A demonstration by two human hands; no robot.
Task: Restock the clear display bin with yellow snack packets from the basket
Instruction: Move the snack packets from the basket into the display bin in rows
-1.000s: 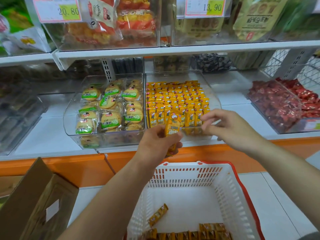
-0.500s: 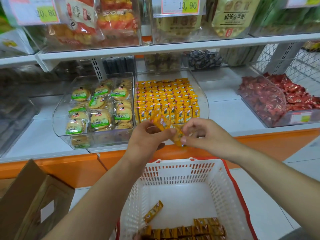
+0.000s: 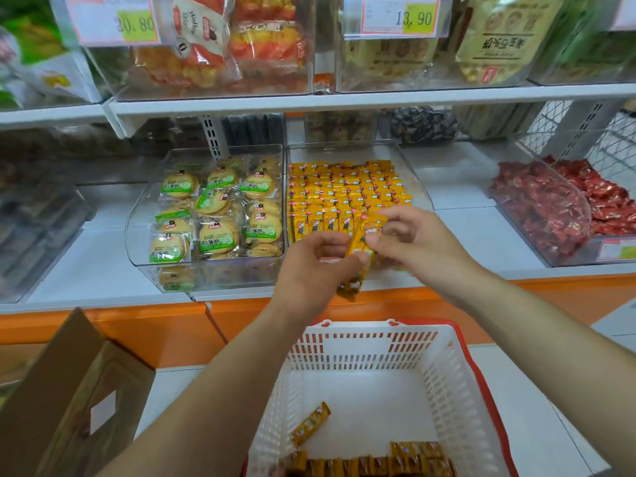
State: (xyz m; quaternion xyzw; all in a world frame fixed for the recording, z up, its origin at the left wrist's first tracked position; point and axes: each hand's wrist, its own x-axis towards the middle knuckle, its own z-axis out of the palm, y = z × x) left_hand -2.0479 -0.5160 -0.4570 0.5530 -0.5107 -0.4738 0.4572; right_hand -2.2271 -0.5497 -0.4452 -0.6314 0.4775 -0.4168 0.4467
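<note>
Left hand (image 3: 309, 270) and right hand (image 3: 420, 246) grip yellow packets (image 3: 358, 266) below the 13,90 tag (image 3: 401, 15).

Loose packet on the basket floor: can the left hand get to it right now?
Probably, path-wise: the basket is open-topped and nothing lies over the loose packet. But the left hand grips a bunch of yellow packets up at the clear bin, so it would need emptying first.
</note>
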